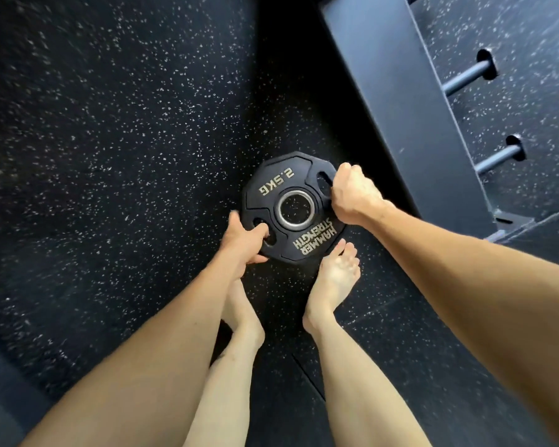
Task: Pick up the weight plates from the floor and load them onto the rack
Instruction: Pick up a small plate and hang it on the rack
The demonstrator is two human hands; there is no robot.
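Observation:
A black 2.5 kg weight plate [279, 188] with a steel centre ring and gold lettering is held flat, low over the speckled floor. My left hand [244, 241] grips its near-left edge, with the thumb through a grip hole. My right hand [352, 195] grips the right edge at the other grip hole, fingers curled under and hidden. The dark rack upright [397, 91] stands to the right, with two bare steel pegs [465, 78] [496, 160] sticking out of it.
My two bare feet [333, 282] stand just below the plate on the black rubber floor [110, 140]. The rack's base [504, 227] reaches the floor at the right. Open floor stretches to the left.

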